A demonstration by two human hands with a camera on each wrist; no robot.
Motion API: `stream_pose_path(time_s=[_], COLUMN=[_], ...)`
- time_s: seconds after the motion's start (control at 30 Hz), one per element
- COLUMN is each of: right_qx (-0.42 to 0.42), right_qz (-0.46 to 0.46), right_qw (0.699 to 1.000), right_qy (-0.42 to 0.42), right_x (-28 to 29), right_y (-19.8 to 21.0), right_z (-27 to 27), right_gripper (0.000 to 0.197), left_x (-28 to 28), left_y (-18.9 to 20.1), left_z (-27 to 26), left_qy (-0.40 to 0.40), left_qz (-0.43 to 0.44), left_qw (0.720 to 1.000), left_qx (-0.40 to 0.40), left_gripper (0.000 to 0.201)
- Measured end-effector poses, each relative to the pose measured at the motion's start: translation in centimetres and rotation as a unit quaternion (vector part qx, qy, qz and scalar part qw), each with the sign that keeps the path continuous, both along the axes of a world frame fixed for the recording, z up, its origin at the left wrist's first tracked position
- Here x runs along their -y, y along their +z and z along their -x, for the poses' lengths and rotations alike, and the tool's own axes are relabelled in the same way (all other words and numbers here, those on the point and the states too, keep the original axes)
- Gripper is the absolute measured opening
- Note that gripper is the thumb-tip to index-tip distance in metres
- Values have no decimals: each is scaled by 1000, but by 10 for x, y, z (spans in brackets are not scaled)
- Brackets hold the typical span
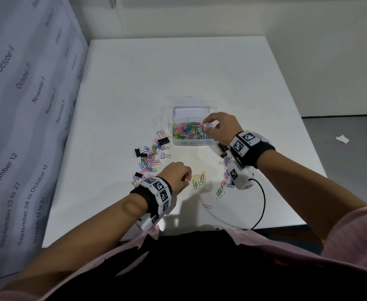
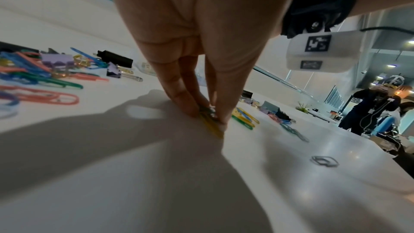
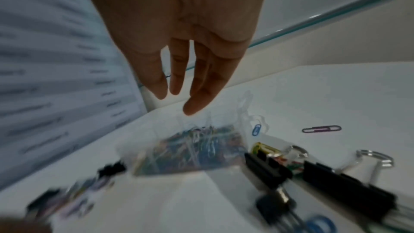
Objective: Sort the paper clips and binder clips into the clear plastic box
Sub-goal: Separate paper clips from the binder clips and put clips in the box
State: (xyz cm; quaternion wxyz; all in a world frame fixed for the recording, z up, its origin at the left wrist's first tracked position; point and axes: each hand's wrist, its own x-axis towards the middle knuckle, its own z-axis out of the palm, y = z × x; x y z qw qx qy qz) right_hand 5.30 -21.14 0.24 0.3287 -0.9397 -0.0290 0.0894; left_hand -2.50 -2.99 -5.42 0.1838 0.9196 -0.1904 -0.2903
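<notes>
The left hand is low on the white table, and its thumb and fingers pinch a yellow paper clip against the surface; in the left wrist view the tips press together on the clip's end. Just beside it lie some more loose clips, yellow, green and blue. The right hand is over the right side of the clear box; in the right wrist view its fingers hang down straight and a little apart, and nothing is between them. In the head view something pale shows near its fingertips, but I cannot tell if it is held. The box stands near the middle of the table and one part of it is full of coloured paper clips. To the left of the box is a mixed pile of clips with black and purple binder clips. Black binder clips lie under the right wrist, near the box
</notes>
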Motion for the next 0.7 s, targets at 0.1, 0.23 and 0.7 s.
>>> stream_pose_path(time_s=[0.1, 0.23, 0.7], right_qx=[-5, -101, -135], right_qz=[39, 78, 89], right_qw=[996, 969, 967], right_qy=[76, 212, 196], right_x=[-5, -9, -10], right_y=[-13, -32, -58], right_z=[16, 45, 63], right_gripper=[21, 29, 20], left_x=[0, -1, -5], left_y=[0, 1, 1], left_z=[0, -3, -5], left_qy=[-4, 3, 13], left_qz=[-3, -3, 52], left_qw=[1000, 1000, 998], left_qx=[9, 18, 26], left_gripper=[16, 20, 41])
